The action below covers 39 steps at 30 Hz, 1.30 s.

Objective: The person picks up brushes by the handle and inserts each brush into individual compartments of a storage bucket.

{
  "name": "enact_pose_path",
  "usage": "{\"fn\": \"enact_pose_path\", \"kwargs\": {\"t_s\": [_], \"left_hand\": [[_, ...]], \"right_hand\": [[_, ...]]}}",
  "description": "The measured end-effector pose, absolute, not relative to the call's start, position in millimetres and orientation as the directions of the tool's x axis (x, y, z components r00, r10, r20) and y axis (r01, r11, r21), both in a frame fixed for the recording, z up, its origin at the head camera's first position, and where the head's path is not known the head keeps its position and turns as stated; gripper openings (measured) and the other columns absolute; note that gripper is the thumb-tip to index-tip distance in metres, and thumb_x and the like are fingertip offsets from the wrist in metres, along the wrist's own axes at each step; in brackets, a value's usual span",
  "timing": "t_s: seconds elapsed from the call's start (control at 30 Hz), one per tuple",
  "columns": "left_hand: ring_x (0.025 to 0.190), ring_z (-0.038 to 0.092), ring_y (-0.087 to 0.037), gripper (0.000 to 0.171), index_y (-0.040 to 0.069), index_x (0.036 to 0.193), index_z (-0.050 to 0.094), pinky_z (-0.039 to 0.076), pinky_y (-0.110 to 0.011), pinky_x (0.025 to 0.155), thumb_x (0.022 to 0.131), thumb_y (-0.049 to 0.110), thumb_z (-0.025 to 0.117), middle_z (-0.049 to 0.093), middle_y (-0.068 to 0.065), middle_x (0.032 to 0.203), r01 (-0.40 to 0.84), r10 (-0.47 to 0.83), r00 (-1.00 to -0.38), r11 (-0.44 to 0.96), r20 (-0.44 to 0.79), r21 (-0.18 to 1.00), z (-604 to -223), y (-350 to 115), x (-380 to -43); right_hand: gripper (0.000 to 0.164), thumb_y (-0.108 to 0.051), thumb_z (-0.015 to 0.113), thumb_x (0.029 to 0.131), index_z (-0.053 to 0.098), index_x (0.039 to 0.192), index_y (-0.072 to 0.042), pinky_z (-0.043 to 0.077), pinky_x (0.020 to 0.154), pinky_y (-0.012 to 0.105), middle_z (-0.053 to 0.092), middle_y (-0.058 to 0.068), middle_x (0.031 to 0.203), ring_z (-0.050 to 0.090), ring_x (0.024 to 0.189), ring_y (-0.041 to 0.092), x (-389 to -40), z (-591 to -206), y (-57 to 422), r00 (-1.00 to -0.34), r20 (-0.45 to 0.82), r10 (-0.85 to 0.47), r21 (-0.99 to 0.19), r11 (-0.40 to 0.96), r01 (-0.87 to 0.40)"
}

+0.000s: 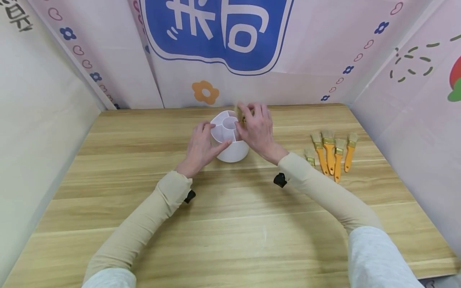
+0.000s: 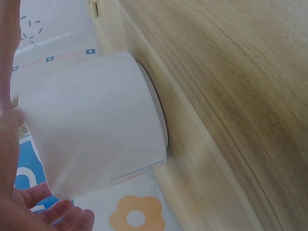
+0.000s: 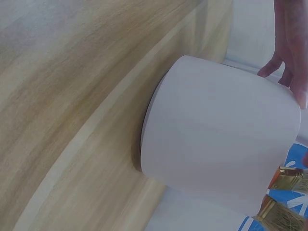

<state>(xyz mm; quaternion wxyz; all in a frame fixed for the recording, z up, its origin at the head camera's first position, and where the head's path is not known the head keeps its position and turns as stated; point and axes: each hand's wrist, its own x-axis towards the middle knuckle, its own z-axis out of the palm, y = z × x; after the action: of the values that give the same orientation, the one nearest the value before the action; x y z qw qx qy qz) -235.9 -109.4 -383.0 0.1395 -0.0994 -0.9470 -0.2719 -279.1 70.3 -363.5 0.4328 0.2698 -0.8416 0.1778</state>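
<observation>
A white round pen holder [image 1: 233,153] with several compartments stands on the wooden table, near its back edge. My left hand [image 1: 201,145] grips its left side, thumb and fingertips at the rim. At the right rim, my right hand [image 1: 260,129] pinches a paintbrush by its head, pale bristles [image 1: 239,113] upward. In the right wrist view, two brush heads show by the rim: one paintbrush [image 3: 288,179] with a bit of orange handle, and another paintbrush [image 3: 281,215] with wide bristles below it. Their lower handles are hidden by the holder's wall.
Several paintbrushes [image 1: 329,149] with orange handles lie on the table [image 1: 230,240] to the right, bristles toward the back. A shorter-looking brush [image 1: 309,157] is partly covered by my right sleeve [image 1: 317,188]. Printed wall sheets [image 1: 306,72] rise behind and on both sides.
</observation>
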Motion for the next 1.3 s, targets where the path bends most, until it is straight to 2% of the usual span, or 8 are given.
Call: {"fn": "enact_pose_path", "kwargs": {"t_s": [0.43, 0.63, 0.83, 1.03, 1.13, 1.3], "left_hand": [[0.121, 0.043, -0.033, 0.075, -0.003, 0.127, 0.048, 0.044, -0.046, 0.097, 0.08, 0.054, 0.064, 0.044, -0.018, 0.133, 0.274, 0.123, -0.94, 0.825, 0.317, 0.494, -386, -105, -236], [0.122, 0.043, -0.032, 0.075, -0.003, 0.126, 0.049, 0.045, -0.046, 0.096, 0.08, 0.054, 0.064, 0.044, -0.018, 0.133, 0.273, 0.12, -0.941, 0.823, 0.318, 0.497, -387, -104, -236], [0.123, 0.043, -0.033, 0.074, -0.003, 0.125, 0.049, 0.045, -0.046, 0.095, 0.08, 0.054, 0.064, 0.044, -0.018, 0.134, 0.269, 0.118, -0.942, 0.826, 0.314, 0.495, -388, -103, -236], [0.122, 0.043, -0.034, 0.074, -0.003, 0.126, 0.048, 0.044, -0.045, 0.097, 0.08, 0.053, 0.065, 0.044, -0.02, 0.133, 0.269, 0.114, -0.941, 0.824, 0.318, 0.498, -389, -104, -237], [0.122, 0.043, -0.034, 0.073, -0.003, 0.126, 0.048, 0.044, -0.046, 0.096, 0.08, 0.052, 0.065, 0.044, -0.02, 0.133, 0.266, 0.105, -0.94, 0.819, 0.324, 0.508, -388, -106, -237], [0.123, 0.042, -0.033, 0.072, -0.001, 0.126, 0.048, 0.044, -0.047, 0.096, 0.08, 0.052, 0.065, 0.043, -0.018, 0.134, 0.257, 0.097, -0.944, 0.814, 0.315, 0.52, -384, -106, -238]], "right_hand": [[0.054, -0.016, 0.077, 0.07, 0.056, 0.119, -0.003, 0.039, 0.069, 0.036, 0.057, 0.016, 0.095, 0.049, 0.082, 0.029, -275, -368, 77, -0.401, 0.866, -0.299, -0.042, 0.756, -0.654], [0.053, -0.016, 0.077, 0.072, 0.056, 0.118, -0.003, 0.038, 0.069, 0.035, 0.057, 0.016, 0.096, 0.048, 0.08, 0.029, -274, -371, 83, -0.419, 0.857, -0.301, -0.06, 0.749, -0.66], [0.049, -0.017, 0.073, 0.075, 0.056, 0.118, -0.001, 0.04, 0.075, 0.038, 0.057, 0.018, 0.097, 0.049, 0.084, 0.03, -273, -378, 94, -0.464, 0.839, -0.283, -0.111, 0.746, -0.657], [0.044, -0.019, 0.068, 0.08, 0.055, 0.117, 0.001, 0.043, 0.075, 0.041, 0.058, 0.019, 0.095, 0.053, 0.087, 0.032, -271, -382, 111, -0.549, 0.797, -0.253, -0.222, 0.723, -0.654], [0.042, -0.018, 0.063, 0.083, 0.054, 0.119, 0.002, 0.043, 0.07, 0.041, 0.058, 0.02, 0.094, 0.053, 0.084, 0.032, -271, -383, 123, -0.631, 0.742, -0.225, -0.313, 0.717, -0.623], [0.044, -0.02, 0.059, 0.088, 0.05, 0.126, 0.0, 0.045, 0.072, 0.042, 0.058, 0.021, 0.099, 0.054, 0.086, 0.032, -275, -383, 155, -0.82, 0.552, -0.151, -0.429, 0.792, -0.434]]}}
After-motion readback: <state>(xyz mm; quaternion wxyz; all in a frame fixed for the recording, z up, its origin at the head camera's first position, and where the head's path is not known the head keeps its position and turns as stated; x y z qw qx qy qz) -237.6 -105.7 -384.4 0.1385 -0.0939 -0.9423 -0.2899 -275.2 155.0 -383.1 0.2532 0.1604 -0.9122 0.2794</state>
